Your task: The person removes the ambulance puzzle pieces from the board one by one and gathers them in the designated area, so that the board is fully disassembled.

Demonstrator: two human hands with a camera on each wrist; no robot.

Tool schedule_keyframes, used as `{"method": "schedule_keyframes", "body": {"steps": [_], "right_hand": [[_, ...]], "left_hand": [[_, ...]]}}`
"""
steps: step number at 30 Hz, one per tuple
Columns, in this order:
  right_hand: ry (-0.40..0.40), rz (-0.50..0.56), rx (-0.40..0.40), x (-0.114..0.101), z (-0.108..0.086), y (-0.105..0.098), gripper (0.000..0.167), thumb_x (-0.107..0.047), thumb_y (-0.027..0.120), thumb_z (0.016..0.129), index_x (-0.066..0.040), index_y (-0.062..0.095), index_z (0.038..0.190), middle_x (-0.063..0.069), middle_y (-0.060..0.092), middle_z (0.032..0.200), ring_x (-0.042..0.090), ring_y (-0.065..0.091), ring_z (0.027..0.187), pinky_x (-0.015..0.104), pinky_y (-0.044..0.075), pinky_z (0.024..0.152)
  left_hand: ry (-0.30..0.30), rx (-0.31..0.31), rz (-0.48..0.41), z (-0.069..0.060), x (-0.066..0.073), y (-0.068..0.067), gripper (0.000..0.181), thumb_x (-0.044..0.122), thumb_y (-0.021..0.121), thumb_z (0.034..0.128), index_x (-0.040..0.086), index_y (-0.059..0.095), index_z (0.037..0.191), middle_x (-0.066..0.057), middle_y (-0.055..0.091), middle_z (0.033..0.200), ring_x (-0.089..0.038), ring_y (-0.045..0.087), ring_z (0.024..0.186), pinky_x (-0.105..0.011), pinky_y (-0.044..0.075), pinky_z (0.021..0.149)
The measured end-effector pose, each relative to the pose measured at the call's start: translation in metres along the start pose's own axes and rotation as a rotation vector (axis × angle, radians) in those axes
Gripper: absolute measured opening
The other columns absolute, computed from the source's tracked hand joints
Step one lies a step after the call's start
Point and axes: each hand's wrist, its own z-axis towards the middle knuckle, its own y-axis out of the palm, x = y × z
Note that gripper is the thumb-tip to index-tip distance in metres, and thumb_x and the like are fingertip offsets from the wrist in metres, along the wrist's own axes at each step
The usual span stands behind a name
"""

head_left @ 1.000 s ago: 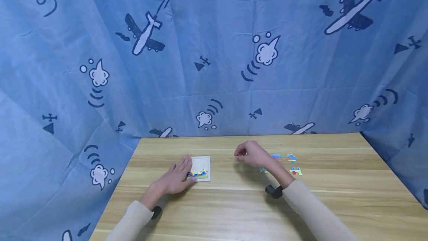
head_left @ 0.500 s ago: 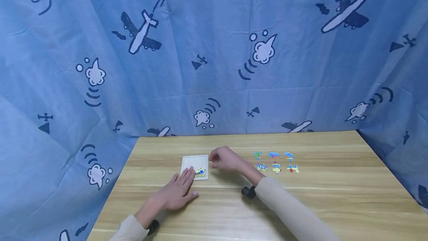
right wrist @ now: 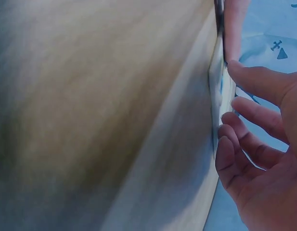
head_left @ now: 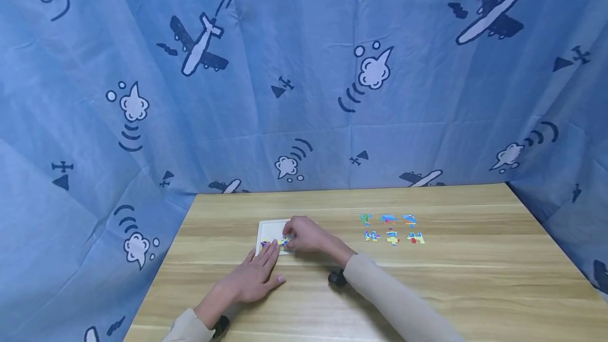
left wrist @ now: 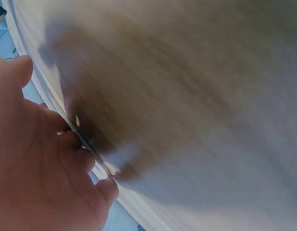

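Prob. light, stiff puzzle pcs (head_left: 392,238); pinch by edges, tabs might bend. Left hand (head_left: 254,274) fingers straight over tray (head_left: 272,229); right hand (head_left: 310,235) half-curled, tips apart, no pc seen.

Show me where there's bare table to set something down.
The widest bare patch of table lies right of the loose puzzle pieces. Another lies between the left sleeve and right sleeve. It is crowded at the white tray, where left hand and right hand are close together.
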Motion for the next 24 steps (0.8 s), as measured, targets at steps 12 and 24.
{"method": "schedule_keyframes", "body": {"steps": [12,24], "right_hand": [[0.033,-0.04,0.0,0.0011,0.0027,0.007,0.019,-0.015,0.087,0.084,-0.005,0.08,0.098,0.002,0.071,0.085,0.012,0.057,0.08,0.029,0.053,0.079],[0.053,-0.023,0.02,0.0021,0.0033,0.0088,0.022,-0.016,0.089,0.082,-0.005,0.078,0.097,0.002,0.067,0.089,0.013,0.056,0.081,0.031,0.055,0.081]], "left_hand": [[-0.001,-0.005,0.008,-0.0005,0.0032,-0.002,0.081,0.057,0.041,0.1093,0.003,0.024,0.167,-0.013,0.018,0.177,-0.032,0.019,0.165,-0.061,0.022,0.132],[-0.024,-0.022,0.02,0.0015,0.0075,-0.0048,0.082,0.059,0.04,0.109,0.003,0.024,0.167,-0.013,0.017,0.178,-0.032,0.018,0.166,-0.061,0.022,0.132]]}}
